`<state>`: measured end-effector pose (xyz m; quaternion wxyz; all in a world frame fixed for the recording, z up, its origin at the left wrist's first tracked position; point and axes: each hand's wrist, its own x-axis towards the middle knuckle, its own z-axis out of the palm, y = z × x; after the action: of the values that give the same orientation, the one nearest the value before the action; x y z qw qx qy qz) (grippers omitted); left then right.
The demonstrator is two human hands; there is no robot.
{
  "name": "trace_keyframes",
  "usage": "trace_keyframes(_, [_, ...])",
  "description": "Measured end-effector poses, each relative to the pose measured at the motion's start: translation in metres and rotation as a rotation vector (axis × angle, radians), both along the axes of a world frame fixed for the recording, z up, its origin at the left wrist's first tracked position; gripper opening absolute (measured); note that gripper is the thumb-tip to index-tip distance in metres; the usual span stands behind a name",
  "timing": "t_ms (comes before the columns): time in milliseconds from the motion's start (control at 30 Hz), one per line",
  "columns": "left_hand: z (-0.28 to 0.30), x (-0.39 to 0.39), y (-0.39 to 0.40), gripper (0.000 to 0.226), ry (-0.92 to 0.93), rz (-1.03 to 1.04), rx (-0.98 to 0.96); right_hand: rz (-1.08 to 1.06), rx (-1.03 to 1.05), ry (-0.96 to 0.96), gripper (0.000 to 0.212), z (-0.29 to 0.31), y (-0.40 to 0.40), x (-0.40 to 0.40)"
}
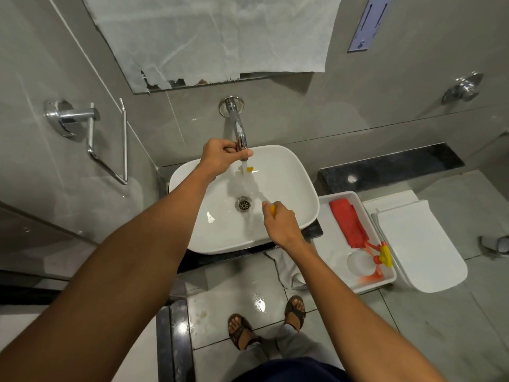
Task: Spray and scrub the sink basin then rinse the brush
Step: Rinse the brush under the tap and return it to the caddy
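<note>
Item 1. White ceramic rectangular sink basin (pixel 286 172) with rounded corners, set on a dark polished stone counter (pixel 314 232); metal drain (pixel 243 203) at centre. Most of the counter is hidden beneath the basin.

Item 2. Chrome wall-mounted curved tap (pixel 237 125), water running from its spout. Left hand (pixel 220 157) closed around the spout end, thumb pressed at the outlet; the lever or knob cannot be made out.

Item 3. Yellow-handled brush with white head (pixel 249 172), held over the basin under the running water. Right hand (pixel 281 221) gripped shut on the yellow handle, of which only a sliver shows; the shaft is blurred and the bristles are hard to tell from the water.

Item 4. White rectangular plastic tray (pixel 327 205) just right of the basin, holding a folded red cloth (pixel 348 224) and a clear spray bottle with orange and yellow trigger head (pixel 377 255), lying on its side; the bottle body is nearly invisible against the tray, and no label is readable.

Item 5. White closed toilet lid (pixel 418 249), right of the tray, partly covered by it.

Item 6. Wall mirror (pixel 192 86) almost wholly covered by crinkled white paper sheet (pixel 209 37); only a thin strip shows.

Item 7. Chrome towel ring holder (pixel 88 128), left wall.

Item 8. Pale blue wall sticker (pixel 367 23), cut off at the top edge; markings unreadable.

Item 9. Brown sandals (pixel 267 321) on a wet grey tiled floor (pixel 413 326).
</note>
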<state>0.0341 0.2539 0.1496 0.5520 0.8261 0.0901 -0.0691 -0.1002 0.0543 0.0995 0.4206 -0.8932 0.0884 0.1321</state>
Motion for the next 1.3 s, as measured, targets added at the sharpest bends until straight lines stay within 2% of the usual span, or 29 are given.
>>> trace_keyframes(100, [-0.006, -0.003, -0.008, 0.031, -0.039, 0.109, -0.006, -0.014, 0.001, 0.000, 0.053, -0.002, 0.000, -0.001])
trace_keyframes(333, [-0.012, -0.013, -0.049, 0.042, -0.123, 0.455, 0.111, -0.019, -0.011, 0.015, 0.053, -0.004, 0.003, -0.001])
trace_keyframes(600, [-0.022, -0.019, -0.049, 0.050, -0.230, 0.414, 0.164, -0.007, -0.005, 0.036, 0.055, -0.009, -0.005, 0.001])
trace_keyframes(767, [-0.033, -0.035, -0.062, 0.073, -0.064, 0.533, 0.218, -0.050, 0.040, 0.009, 0.052, -0.017, -0.033, 0.000])
trace_keyframes(933, [-0.056, -0.046, -0.100, 0.077, 0.121, 0.371, 0.174, -0.153, 0.060, -0.006, 0.047, -0.030, -0.087, -0.002])
trace_keyframes(1033, [-0.065, -0.047, -0.136, 0.066, 0.037, 0.225, 0.191, -0.229, 0.070, -0.012, 0.043, -0.041, -0.122, -0.004])
trace_keyframes(1167, [-0.079, -0.044, -0.187, 0.041, -0.196, 0.046, 0.278, -0.307, 0.084, -0.009, 0.048, -0.062, -0.164, -0.015])
trace_keyframes(1300, [-0.096, -0.036, -0.229, 0.052, -0.237, -0.130, 0.416, -0.286, 0.108, -0.081, 0.046, -0.084, -0.194, -0.020])
